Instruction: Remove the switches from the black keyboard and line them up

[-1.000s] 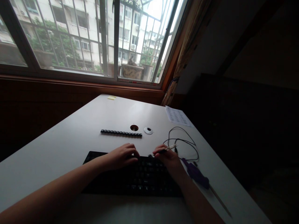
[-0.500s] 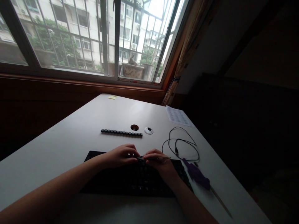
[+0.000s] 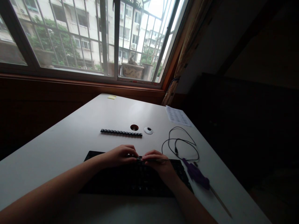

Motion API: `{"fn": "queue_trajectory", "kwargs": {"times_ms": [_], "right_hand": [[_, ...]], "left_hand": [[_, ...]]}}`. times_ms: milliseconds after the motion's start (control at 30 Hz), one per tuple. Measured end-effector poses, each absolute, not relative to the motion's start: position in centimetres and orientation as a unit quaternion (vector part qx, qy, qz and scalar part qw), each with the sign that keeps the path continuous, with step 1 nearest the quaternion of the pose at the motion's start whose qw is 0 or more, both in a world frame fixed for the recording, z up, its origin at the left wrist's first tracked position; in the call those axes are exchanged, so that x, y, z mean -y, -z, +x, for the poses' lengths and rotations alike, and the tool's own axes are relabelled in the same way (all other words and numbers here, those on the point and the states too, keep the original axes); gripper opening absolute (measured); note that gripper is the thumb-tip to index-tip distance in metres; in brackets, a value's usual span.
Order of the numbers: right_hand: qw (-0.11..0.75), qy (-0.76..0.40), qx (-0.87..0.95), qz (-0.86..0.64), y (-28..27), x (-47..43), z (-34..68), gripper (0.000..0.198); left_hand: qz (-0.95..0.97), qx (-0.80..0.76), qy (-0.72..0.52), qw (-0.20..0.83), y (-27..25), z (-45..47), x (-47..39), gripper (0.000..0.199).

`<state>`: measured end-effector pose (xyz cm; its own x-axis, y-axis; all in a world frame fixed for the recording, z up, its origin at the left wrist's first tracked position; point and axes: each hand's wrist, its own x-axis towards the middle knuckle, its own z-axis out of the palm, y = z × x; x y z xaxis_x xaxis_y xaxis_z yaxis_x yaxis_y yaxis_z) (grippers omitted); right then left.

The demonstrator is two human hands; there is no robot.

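Note:
A black keyboard (image 3: 112, 183) lies on the table before me, with both hands over its upper rows. My right hand (image 3: 158, 161) is closed around a slim metal tool (image 3: 161, 160) whose long end sticks out to the right, while its tip points left; its exact kind is too small to make out. Thumb and fingers of my left hand (image 3: 122, 155) are pinched together at that tip, and whatever they grip is hidden. Beyond the hands, a straight row of black keycaps (image 3: 121, 133) lies on the table.
Right of the keyboard are a coiled black cable (image 3: 179, 139) and a purple duster (image 3: 197, 175) with a light stick handle. Farther back on the white table (image 3: 77, 133) are a round cable hole (image 3: 134, 127), its white cover (image 3: 148, 130), a printed sheet (image 3: 178, 116) and a yellow note (image 3: 111, 97).
The metal tool has tilted slightly in my right hand, its outer end shifting a little left and lower. Both hands stay nearly in place.

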<state>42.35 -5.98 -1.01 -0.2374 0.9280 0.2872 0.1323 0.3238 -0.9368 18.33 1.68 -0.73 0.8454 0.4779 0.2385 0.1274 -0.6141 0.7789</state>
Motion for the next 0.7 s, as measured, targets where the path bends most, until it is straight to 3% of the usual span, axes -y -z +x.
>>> {"fn": "queue_trajectory", "kwargs": {"times_ms": [700], "right_hand": [[0.486, -0.483, 0.62, -0.384, 1.08, 6.35, 42.05, 0.009]], "left_hand": [[0.878, -0.166, -0.206, 0.399, 0.72, 18.31, -1.88, 0.028]]}}
